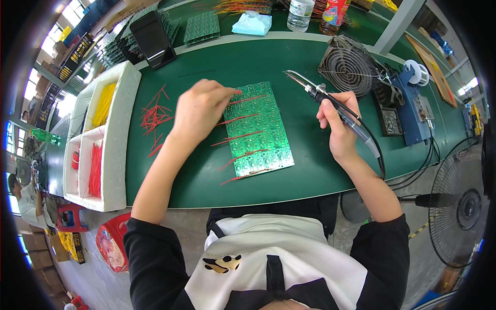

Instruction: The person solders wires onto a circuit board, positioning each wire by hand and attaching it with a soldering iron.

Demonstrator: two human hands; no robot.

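A green circuit board panel (261,129) lies on the green table in front of me, with several red wires (243,136) lying across it in rows and sticking out past its left edge. My left hand (204,106) is closed in a pinch over the panel's upper left corner, and a short red end shows at the fingertips. To the right of the panel, my right hand (341,124) grips a soldering iron (330,101) with a black cable. Its metal tip points up and left, apart from the panel. Loose red wires (155,116) lie left of my left hand.
A white foam box (132,85) with yellow and red wires stands at the left. Behind are a black phone (152,39), a tissue pack (251,24) and bottles (300,13). A round-grilled fan (349,64) and a blue soldering station (413,106) with a solder spool occupy the right.
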